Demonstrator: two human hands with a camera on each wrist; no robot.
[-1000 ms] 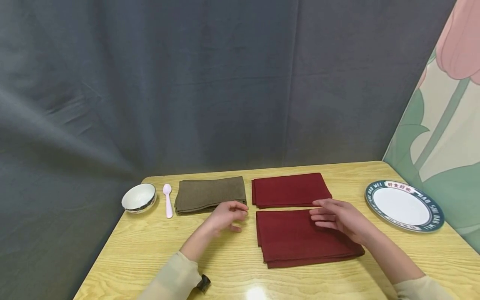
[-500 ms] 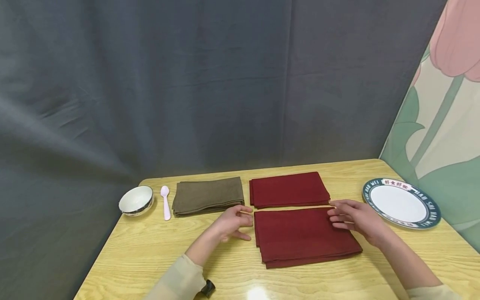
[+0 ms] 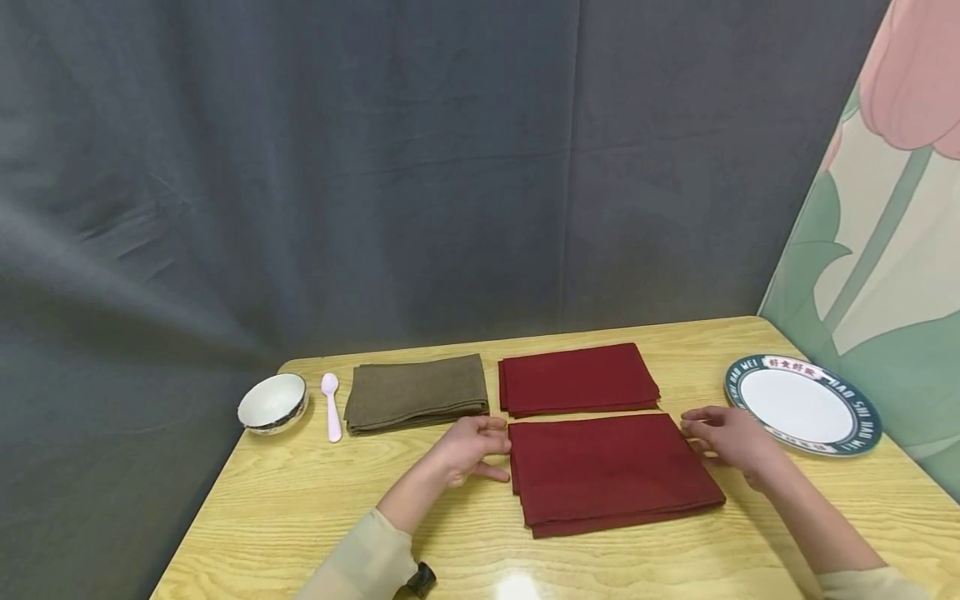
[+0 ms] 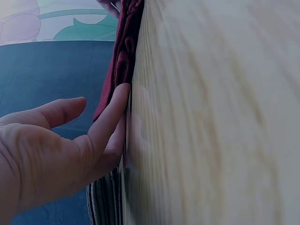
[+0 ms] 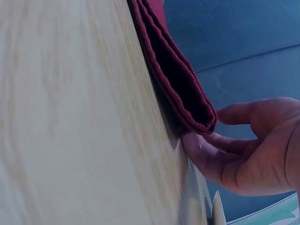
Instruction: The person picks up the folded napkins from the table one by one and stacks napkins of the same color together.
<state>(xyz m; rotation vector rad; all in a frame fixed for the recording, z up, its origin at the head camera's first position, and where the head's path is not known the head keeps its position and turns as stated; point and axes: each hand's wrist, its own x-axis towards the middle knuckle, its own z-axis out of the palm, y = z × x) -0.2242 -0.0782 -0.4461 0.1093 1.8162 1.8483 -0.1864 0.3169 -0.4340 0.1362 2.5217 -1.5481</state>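
Observation:
A folded dark red cloth [image 3: 607, 471] lies flat on the table between my hands. My left hand [image 3: 467, 450] is at its left edge, fingers spread and lightly bent. In the left wrist view, one fingertip [image 4: 123, 91] is low by the table, right at the cloth's edge, while another digit stands apart. My right hand [image 3: 731, 442] is at the cloth's far right corner. The right wrist view shows its digits above and below the end of the folded layers [image 5: 187, 93], close to the corner and not closed on it.
Behind lies a second folded dark red cloth [image 3: 577, 379], with a folded olive-brown cloth [image 3: 420, 387] to its left. A pink spoon [image 3: 332, 408] and white bowl [image 3: 273, 400] sit at far left. A green-rimmed plate [image 3: 802, 406] is at right on the wooden table [image 3: 300, 500].
My right hand has moved right, from above the near red cloth to its right edge. My left hand has shifted slightly right to the left edge. The cloths stay in place.

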